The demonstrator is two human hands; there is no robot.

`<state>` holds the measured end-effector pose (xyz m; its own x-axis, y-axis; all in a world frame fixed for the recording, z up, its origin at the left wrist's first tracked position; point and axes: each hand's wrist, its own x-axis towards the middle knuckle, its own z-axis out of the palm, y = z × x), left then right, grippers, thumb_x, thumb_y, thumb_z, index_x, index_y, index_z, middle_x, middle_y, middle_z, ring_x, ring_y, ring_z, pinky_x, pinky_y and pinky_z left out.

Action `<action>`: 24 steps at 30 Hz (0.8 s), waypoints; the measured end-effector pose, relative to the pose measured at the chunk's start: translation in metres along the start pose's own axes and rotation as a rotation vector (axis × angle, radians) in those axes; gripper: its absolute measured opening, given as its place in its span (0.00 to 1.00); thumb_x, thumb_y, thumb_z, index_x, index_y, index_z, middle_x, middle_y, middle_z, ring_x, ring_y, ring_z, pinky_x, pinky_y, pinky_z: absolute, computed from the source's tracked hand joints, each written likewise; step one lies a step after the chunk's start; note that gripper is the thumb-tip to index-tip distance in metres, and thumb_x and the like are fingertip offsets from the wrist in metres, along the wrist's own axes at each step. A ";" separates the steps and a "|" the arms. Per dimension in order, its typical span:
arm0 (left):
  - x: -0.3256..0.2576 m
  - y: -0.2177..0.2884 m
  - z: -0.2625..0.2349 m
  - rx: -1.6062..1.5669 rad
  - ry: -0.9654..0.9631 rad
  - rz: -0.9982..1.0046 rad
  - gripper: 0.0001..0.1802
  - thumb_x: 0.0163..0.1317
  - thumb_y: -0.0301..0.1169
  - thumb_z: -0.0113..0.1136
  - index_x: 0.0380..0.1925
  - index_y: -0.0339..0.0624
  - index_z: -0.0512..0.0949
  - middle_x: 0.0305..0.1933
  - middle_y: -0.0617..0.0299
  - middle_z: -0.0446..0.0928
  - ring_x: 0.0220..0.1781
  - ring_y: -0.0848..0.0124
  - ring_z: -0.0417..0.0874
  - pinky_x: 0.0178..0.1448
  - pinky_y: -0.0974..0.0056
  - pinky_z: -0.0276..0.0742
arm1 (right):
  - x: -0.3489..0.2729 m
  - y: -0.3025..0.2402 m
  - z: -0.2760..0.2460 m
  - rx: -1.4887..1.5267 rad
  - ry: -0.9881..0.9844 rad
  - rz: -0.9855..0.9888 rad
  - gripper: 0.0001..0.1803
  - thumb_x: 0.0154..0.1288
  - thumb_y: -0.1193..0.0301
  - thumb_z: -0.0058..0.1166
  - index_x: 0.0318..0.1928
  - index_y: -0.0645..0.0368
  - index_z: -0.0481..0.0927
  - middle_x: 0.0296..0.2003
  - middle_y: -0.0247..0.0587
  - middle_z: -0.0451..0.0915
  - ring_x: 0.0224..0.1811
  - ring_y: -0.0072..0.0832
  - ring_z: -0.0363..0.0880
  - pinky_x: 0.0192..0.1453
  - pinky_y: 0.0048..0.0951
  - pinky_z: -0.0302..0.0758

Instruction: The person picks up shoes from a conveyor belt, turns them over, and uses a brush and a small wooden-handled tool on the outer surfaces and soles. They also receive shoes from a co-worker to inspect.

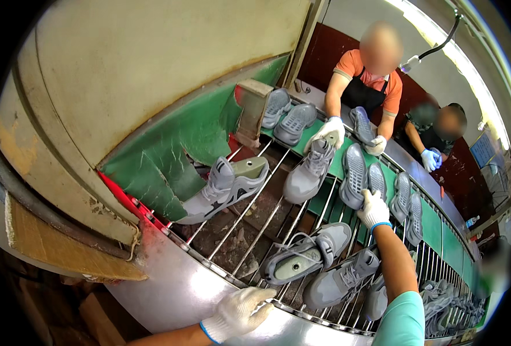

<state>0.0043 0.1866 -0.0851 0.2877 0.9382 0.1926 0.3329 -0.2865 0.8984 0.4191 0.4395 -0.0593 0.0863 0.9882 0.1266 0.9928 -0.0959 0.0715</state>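
Both my hands wear white knit gloves. My right hand [373, 209] reaches forward over the metal rod rack and grips the heel end of a grey shoe sole [353, 174] lying on the green belt. My left hand [241, 311] rests with fingers spread on the rack's shiny curved metal rim [169, 288], holding nothing. Grey shoe uppers on lasts lie on the rods: one at the left [223, 187], one in the middle [308, 173], two near me [304, 254] [339, 279].
Across the green belt [434, 228] a person in an orange shirt and black apron holds a sole [361, 124] and touches a shoe; a second person stands behind. More soles lie in pairs [408, 207] along the belt. A green-lined chute [169, 155] stands at left.
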 end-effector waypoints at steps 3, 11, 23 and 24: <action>0.001 -0.001 -0.001 0.030 -0.013 0.025 0.18 0.67 0.32 0.71 0.55 0.39 0.86 0.46 0.51 0.88 0.42 0.61 0.92 0.47 0.58 0.89 | -0.005 0.007 0.002 0.022 0.026 -0.028 0.31 0.57 0.77 0.65 0.63 0.45 0.78 0.57 0.64 0.75 0.50 0.64 0.86 0.57 0.57 0.83; -0.001 -0.011 -0.001 0.028 -0.012 0.064 0.17 0.68 0.31 0.70 0.55 0.38 0.85 0.49 0.49 0.87 0.46 0.56 0.92 0.50 0.58 0.89 | -0.064 -0.020 -0.145 0.177 -0.030 -0.139 0.31 0.52 0.69 0.69 0.58 0.60 0.76 0.52 0.67 0.77 0.53 0.65 0.81 0.60 0.54 0.79; -0.042 0.012 -0.029 -1.238 -0.321 -0.197 0.53 0.70 0.55 0.71 0.81 0.35 0.57 0.75 0.47 0.73 0.71 0.58 0.79 0.73 0.53 0.78 | -0.411 -0.167 -0.222 0.352 -0.179 -0.477 0.22 0.69 0.72 0.59 0.63 0.47 0.75 0.54 0.54 0.77 0.43 0.54 0.87 0.47 0.52 0.87; -0.061 0.021 -0.032 -1.258 -0.263 -0.144 0.54 0.68 0.53 0.73 0.81 0.36 0.55 0.75 0.47 0.73 0.72 0.57 0.78 0.76 0.51 0.76 | -0.434 -0.181 -0.207 0.458 -0.233 -0.480 0.24 0.68 0.71 0.59 0.64 0.47 0.75 0.54 0.54 0.77 0.44 0.55 0.87 0.47 0.52 0.87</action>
<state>-0.0348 0.1298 -0.0657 0.5353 0.8375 0.1096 -0.6517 0.3270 0.6844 0.1846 0.0029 0.0778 -0.4052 0.9136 -0.0340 0.8563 0.3662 -0.3642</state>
